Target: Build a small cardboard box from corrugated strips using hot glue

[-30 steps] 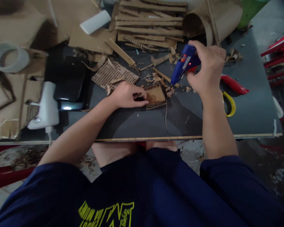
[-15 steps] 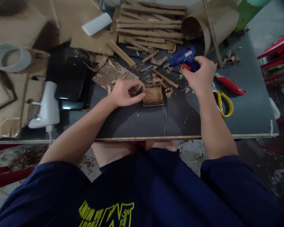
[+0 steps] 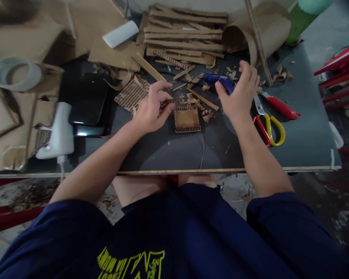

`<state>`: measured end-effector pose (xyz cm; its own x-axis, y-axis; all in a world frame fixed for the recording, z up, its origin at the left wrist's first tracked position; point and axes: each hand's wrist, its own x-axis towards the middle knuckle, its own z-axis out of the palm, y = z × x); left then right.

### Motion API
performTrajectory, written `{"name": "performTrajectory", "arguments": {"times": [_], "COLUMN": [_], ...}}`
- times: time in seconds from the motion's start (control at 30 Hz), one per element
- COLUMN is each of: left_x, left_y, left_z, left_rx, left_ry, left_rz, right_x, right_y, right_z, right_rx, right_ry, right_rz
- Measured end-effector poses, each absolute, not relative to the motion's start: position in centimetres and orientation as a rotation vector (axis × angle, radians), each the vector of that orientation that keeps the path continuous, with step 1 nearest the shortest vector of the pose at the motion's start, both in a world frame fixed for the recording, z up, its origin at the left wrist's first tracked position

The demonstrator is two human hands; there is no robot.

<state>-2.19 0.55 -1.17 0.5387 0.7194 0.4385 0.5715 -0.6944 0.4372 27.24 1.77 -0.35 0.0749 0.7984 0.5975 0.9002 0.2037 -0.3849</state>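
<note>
My left hand (image 3: 151, 108) is closed in a pinch on a thin corrugated cardboard strip (image 3: 172, 102), held just above the far left edge of a small square cardboard tray (image 3: 187, 119) on the dark board (image 3: 168, 151). My right hand (image 3: 240, 93) hovers with fingers spread over the handle end of a blue glue gun (image 3: 218, 79). The gun lies flat on the board with its nozzle pointing left. Loose cardboard scraps (image 3: 202, 99) lie between the two hands.
Yellow-and-red scissors (image 3: 269, 126) and a red knife (image 3: 280, 106) lie right of my right hand. Cardboard strips (image 3: 186, 35) and rolled cardboard (image 3: 261, 27) fill the back. A black device (image 3: 87, 99), a white device (image 3: 56, 131) and a tape roll (image 3: 16, 73) sit left.
My right hand lowered the glue gun from over the tray, laid it flat further back and opened. My left hand lifted off the tray's side, pinching a strip.
</note>
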Motion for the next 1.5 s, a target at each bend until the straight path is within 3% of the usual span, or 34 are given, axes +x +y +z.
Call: {"name": "performTrajectory", "arguments": {"times": [0.13, 0.3, 1.5], "left_x": [-1.7, -1.1, -1.1], "left_y": [0.1, 0.1, 1.7], "left_z": [-1.2, -1.6, -1.6], "left_rx": [2.574, 2.583, 2.512], "left_ry": [1.101, 0.966, 1.095], "left_rz": [0.941, 0.944, 0.871], "right_x": [23.9, 21.7, 22.7], "right_y": [-0.9, -1.8, -0.4], "right_z": [2.3, 1.9, 0.7], "right_rx": [-1.287, -1.074, -1.25], "right_ry": [-2.071, -2.31, -2.378], "right_rz": [-0.076, 0.019, 0.17]}}
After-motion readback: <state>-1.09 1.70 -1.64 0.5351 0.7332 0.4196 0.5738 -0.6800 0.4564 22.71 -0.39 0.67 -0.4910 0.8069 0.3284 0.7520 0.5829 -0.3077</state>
